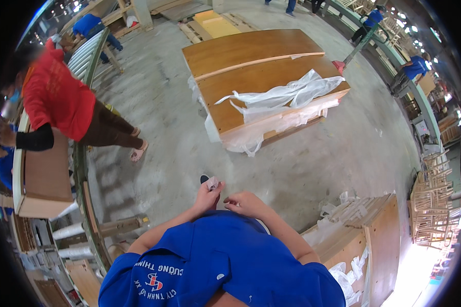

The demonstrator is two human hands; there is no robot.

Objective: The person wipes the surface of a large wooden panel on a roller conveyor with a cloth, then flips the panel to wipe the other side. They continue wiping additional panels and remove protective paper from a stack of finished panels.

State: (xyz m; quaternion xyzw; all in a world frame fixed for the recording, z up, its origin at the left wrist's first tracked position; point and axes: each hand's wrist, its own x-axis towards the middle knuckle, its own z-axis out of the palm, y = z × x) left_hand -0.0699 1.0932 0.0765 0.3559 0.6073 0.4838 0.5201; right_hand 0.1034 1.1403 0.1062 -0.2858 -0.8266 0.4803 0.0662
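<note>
My left hand (207, 196) is closed in front of my waist. Its fingers hold a small pinkish-white crumpled packet (213, 182), which looks like thin plastic; what is inside I cannot make out. Close beside it on the right, my right hand (244, 203) has its fingers curled together, thumb against the fingertips. Anything between those fingers is too small to name. The hands are apart from each other. Ahead of them, on the floor, stands a stack of brown wooden panels (261, 61), with white wrapping sheet (287, 94) lying loosely over its near edge.
A wrapped stack of wooden panels (384, 240) stands close on my right. On the left, a person in red (61, 92) bends at a roller conveyor (89, 53) beside a wooden cabinet piece (46, 169). Wooden chair frames (433, 204) are piled at far right. Several other people work farther off.
</note>
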